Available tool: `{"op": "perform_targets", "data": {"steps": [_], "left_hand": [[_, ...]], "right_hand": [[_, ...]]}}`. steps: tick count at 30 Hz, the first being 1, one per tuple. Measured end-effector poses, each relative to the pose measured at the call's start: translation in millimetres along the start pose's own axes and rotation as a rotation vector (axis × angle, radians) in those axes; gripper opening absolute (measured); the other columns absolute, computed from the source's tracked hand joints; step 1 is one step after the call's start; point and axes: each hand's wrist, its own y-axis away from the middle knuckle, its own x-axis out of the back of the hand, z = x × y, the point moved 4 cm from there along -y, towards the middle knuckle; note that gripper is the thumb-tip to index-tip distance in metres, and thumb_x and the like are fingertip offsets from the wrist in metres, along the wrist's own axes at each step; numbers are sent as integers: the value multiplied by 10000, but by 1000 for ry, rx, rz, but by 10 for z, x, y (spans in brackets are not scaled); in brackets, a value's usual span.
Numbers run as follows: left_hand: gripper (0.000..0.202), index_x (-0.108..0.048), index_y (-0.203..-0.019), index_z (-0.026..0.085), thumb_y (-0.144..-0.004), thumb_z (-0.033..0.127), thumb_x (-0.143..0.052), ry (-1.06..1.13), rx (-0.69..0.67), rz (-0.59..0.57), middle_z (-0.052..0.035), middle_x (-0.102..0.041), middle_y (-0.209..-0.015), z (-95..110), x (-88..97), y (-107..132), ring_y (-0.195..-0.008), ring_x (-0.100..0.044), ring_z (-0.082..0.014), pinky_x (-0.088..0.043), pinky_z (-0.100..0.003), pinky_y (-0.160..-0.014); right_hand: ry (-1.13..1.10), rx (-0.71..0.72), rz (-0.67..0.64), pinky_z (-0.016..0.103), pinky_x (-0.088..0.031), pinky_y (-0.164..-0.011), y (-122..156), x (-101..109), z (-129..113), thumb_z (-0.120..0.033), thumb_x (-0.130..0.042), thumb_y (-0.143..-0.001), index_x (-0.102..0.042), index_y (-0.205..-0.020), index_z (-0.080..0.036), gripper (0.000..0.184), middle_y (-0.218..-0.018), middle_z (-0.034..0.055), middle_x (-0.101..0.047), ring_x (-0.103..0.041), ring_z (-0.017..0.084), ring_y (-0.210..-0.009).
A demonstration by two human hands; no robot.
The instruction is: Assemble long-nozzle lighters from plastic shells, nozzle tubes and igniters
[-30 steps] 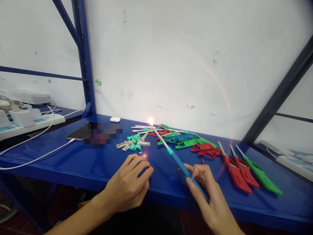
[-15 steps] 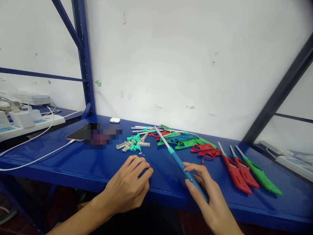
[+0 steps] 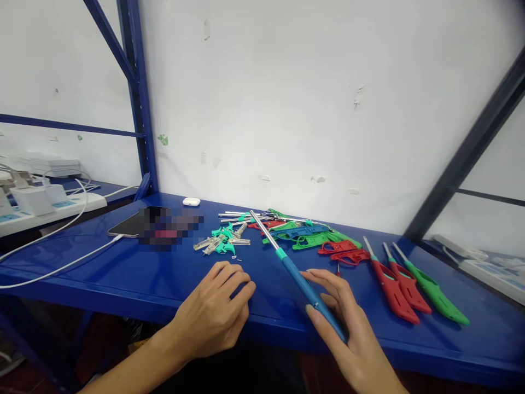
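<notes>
My right hand [image 3: 344,323] is closed around the lower part of a blue long-necked lighter [image 3: 301,284]. Its metal tube [image 3: 264,231], with a turquoise collar, points up and to the left. My left hand [image 3: 215,309] rests at the table's front edge with curled fingers; whatever they might hold is hidden. Beyond it lies a small heap of clear lighter tanks and turquoise triggers [image 3: 223,241]. Red, green and blue handle shells [image 3: 311,235] are piled behind the lighter's tip, with several metal tubes [image 3: 233,215] beside them.
Two red lighters [image 3: 396,293] and a green lighter [image 3: 438,293] lie at the right of the blue table [image 3: 143,284]. A screwdriver [image 3: 338,268] lies near the red shells. A phone [image 3: 133,221] on a cable and a white earbud case [image 3: 191,202] are at left.
The blue lighter's tip has swung slightly left in my right hand, and the index finger has straightened a little. My left hand stays almost still. The view has shifted slightly.
</notes>
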Motion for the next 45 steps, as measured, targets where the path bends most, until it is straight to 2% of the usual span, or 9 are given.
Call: {"op": "perform_targets", "data": {"steps": [8, 11, 14, 18, 25, 27, 30, 39, 45], "left_hand": [[306, -667, -1260, 149, -992, 42, -567, 213, 52, 21, -113, -712, -1188, -2, 90, -60, -1229, -611, -264, -506, -415, -1026], [387, -626, -1381, 141, -1000, 76, -608, 172, -12, 7, -115, -704, -1195, 99, 133, -68, -1398, -500, -299, -422, -457, -1136], [367, -685, -1313, 158, -986, 17, -596, 143, -69, 112, -85, -707, -1091, 188, 208, -51, -1300, -557, -258, -401, -434, -1135], [273, -724, -1234, 164, -1019, 63, -592, 84, -83, 160, -99, -705, -1142, 180, 235, -54, -1164, -613, -223, -399, -437, -1101], [217, -684, -1227, 148, -1039, 98, -588, 80, 6, 66, -75, -725, -1048, -24, 170, -65, -974, -653, -196, -392, -469, -1045], [241, -670, -1247, 148, -1036, 83, -574, 102, 48, 61, -84, -715, -1053, -73, 193, -56, -958, -637, -204, -421, -454, -995], [271, -654, -1277, 159, -1033, 88, -563, 137, 106, 65, -88, -699, -1055, -107, 232, -39, -947, -607, -216, -454, -412, -911], [418, -573, -1426, 140, -1010, 100, -561, 145, 85, -59, -137, -676, -1184, -56, 117, 10, -1037, -601, -267, -474, -440, -930], [307, -624, -1333, 112, -1027, 110, -600, 51, 75, 53, -98, -737, -1080, -182, 145, 13, -958, -600, -232, -454, -399, -898]], "right_hand": [[-104, -40, -9, 427, -589, -937, 32, -51, -105, -503, -610, -993, -606, -1344, -373, 374, -1326, 56, -681, -708, 253, -996], [-359, -88, -78, 365, -609, -741, 69, -87, -141, -509, -640, -975, -602, -1337, -348, 398, -1299, 79, -701, -708, 195, -747], [-564, -155, -155, 313, -549, -560, 91, -96, -147, -538, -690, -940, -592, -1329, -312, 461, -1231, 111, -748, -696, 178, -616], [-576, -152, -242, 388, -577, -734, 95, -103, -159, -560, -733, -901, -630, -1264, -297, 460, -1098, 101, -797, -738, 236, -719], [-517, -173, -173, 438, -570, -933, 31, -107, -183, -592, -732, -896, -657, -1296, -346, 476, -1448, 98, -645, -745, 254, -914], [-497, -191, -166, 342, -602, -725, -1, -99, -166, -598, -727, -899, -653, -1302, -322, 494, -1313, 108, -712, -730, 224, -817], [-452, -243, -196, 226, -459, -449, -45, -101, -119, -631, -628, -960, -656, -1275, -259, 488, -865, 60, -757, -590, 133, -517], [-468, -308, -133, 197, -385, -396, -126, -85, -113, -715, -536, -969, -636, -1287, -199, 615, -551, -25, -617, -468, 98, -381], [-462, -300, -68, 196, -243, -396, -124, -68, -89, -686, -509, -998, -675, -1238, -204, 563, -485, -61, -482, -371, 86, -400]]}}
